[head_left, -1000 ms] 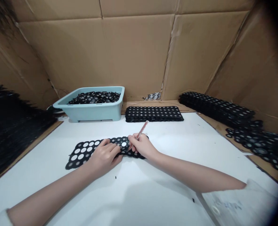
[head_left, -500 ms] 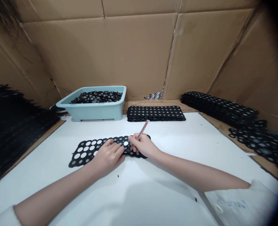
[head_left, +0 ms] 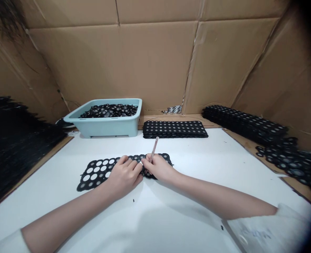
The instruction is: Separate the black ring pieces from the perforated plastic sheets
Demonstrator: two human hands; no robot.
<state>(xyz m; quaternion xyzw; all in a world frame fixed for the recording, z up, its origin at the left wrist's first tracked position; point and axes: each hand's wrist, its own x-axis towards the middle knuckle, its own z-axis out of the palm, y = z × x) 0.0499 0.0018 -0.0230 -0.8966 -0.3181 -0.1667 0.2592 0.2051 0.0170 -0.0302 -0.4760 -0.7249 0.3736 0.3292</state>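
While flat on bench point(head_left: 187, 168), perforated black sheet point(head_left: 97, 172) runs left-right | left hand point(head_left: 124, 175) fingers press sheet centre | right hand point(head_left: 158, 168) fingers pinch pen point(head_left: 153, 150), tip down at sheet, beside left fingertips

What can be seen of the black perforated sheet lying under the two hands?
The black perforated sheet is a thin, flat, elongated strip that looks like rubber or foam, lying on the white table with its long side running left to right. Rows of round holes cover it; on the left part the white table shows through them. The left hand presses on its middle, and the right hand, gripping a pink pen-like tool, rests on its right part. Its right end shows beyond the fingers.
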